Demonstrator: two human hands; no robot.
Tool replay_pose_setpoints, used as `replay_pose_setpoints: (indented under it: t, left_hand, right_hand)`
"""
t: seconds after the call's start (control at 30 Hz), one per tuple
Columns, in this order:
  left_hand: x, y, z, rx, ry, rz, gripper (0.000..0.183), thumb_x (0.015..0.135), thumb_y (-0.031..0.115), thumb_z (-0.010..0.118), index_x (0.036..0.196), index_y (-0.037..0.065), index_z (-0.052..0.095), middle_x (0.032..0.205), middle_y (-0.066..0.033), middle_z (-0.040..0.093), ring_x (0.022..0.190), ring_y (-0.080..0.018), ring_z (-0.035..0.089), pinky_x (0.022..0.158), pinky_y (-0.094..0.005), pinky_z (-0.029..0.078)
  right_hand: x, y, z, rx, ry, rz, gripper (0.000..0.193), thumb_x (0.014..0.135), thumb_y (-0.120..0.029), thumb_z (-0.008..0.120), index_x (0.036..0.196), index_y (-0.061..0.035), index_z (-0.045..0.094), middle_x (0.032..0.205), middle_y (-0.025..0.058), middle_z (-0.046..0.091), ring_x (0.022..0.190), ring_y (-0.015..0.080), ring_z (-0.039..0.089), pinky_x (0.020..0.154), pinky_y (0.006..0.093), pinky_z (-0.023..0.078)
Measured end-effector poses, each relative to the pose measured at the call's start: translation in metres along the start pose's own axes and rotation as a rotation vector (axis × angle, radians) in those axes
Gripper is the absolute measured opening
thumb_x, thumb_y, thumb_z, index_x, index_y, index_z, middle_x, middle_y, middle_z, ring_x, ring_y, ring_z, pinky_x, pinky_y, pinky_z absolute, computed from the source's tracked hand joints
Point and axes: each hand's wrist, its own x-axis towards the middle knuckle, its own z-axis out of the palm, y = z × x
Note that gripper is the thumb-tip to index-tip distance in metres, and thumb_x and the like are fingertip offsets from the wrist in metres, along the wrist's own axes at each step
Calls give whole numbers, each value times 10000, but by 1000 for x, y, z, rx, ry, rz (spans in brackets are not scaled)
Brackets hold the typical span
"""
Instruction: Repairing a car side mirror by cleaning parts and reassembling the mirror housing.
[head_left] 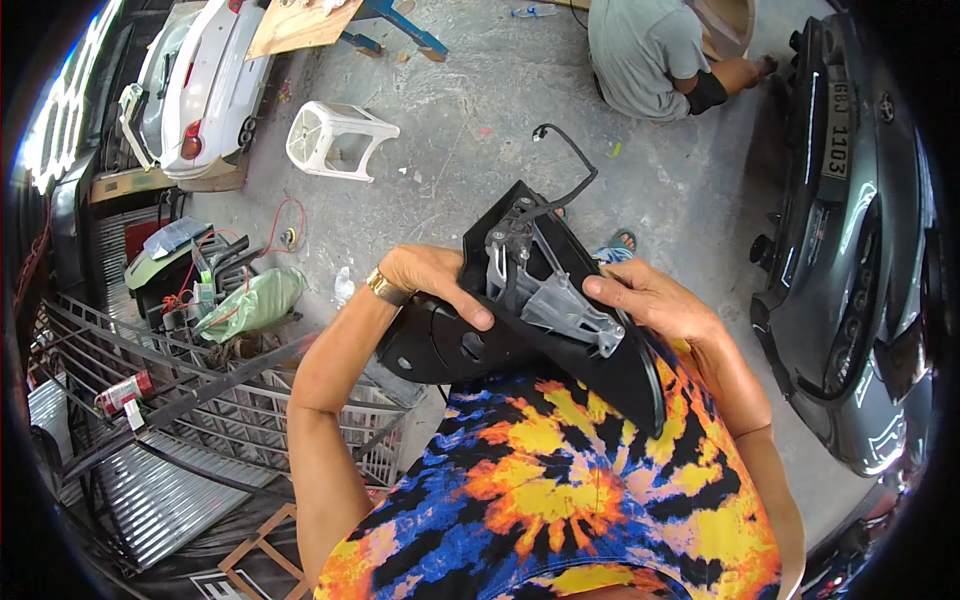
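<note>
1. Closest to the camera is the tie-dye shirt (570,480), and just in front of it, up in the air between both hands, is what looks like a car door mirror assembly (632,372).
2. Its long black panel slants from far-left to near-right, low end by the belly, while a rounded shell juts left under the left wrist. Neither hand is nearer, both are on it.
3. Left hand (432,275), gold watch (385,287) on the wrist: curled around the left edge, thumb pressed on the black plastic. Fingers are mostly hidden, so can't tell how tight.
4. Right hand (660,298): apart from the left one, partly closed on the right edge, thumb by the silver metal bracket (565,305). Fingertips tucked underneath, sorry.
5. Black cable (578,188) loops off the far end.
6. Further out: dark grey car (870,430) right, white plastic stool (325,125) ahead-left, crouching person in grey (645,60) beyond.
</note>
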Motion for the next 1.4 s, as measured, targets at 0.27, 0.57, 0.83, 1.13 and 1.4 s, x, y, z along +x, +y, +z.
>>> replay_pose_setpoints:
  t: [0.27, 0.57, 0.83, 1.13, 1.4]
  left_hand:
    - [9, 27, 6, -1, 126, -203, 777, 848, 592, 601, 1228, -85, 547, 1210, -159, 583, 1069, -181, 576, 901, -274, 469]
    - [-12, -29, -56, -77, 153, -94, 723, 913, 590, 490, 1257, -44, 543, 1217, -124, 587, 1047, -143, 582, 899, -264, 482]
    - [-27, -45, -70, -125, 214, 3, 725, 916, 591, 483, 1250, -50, 542, 1171, -96, 612, 988, -128, 606, 856, -260, 505]
    - [-19, -110, -61, -70, 316, -61, 703, 802, 511, 697, 1175, -76, 595, 1064, -107, 646, 941, -146, 611, 803, -262, 499]
    - [-43, -99, -21, -305, 426, 120, 586, 872, 365, 664, 1247, -67, 540, 1189, -94, 612, 1063, -155, 573, 939, -277, 452]
  right_hand:
    - [25, 73, -61, -72, 383, 183, 390, 940, -412, 516, 796, -55, 580, 598, -5, 474, 519, 51, 377, 449, 217, 263]
    - [71, 91, -66, -14, 478, 272, 370, 925, -418, 534, 796, -75, 585, 569, -7, 491, 449, 47, 330, 409, 221, 228]
    - [96, 81, -66, -53, 480, 279, 314, 918, -373, 539, 813, -82, 591, 580, -5, 503, 460, 44, 355, 409, 214, 241]
    - [100, 118, -88, -76, 477, 174, 226, 827, -106, 503, 1040, -33, 526, 789, 54, 650, 557, 76, 486, 422, 203, 282]
    - [105, 88, -110, -115, 494, 137, 178, 871, -95, 559, 1010, 14, 576, 859, 120, 690, 623, 120, 579, 534, 263, 411]
